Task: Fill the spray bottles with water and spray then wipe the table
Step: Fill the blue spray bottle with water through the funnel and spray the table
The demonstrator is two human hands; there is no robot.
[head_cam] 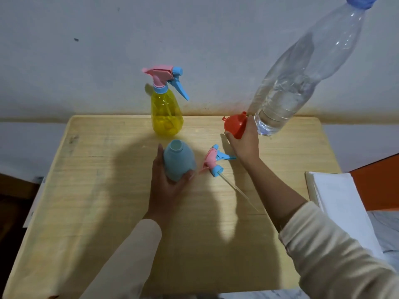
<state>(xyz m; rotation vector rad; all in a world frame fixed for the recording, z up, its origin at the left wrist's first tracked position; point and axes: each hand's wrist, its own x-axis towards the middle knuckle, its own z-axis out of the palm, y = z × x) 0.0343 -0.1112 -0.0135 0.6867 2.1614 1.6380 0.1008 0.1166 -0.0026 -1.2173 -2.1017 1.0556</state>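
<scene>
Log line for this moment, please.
left hand: holds uncapped blue bottle | right hand: grips red funnel | spray head: lying on table | yellow bottle: head on

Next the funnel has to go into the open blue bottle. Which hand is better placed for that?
Right. The right hand already grips the red funnel, a short way from the blue bottle. The left hand is busy holding that bottle, whose neck is uncapped.

Two spray bottles (167, 117) (180, 162), one funnel (234, 125), one water bottle (302, 83), one loose sprayer (212, 159).
</scene>
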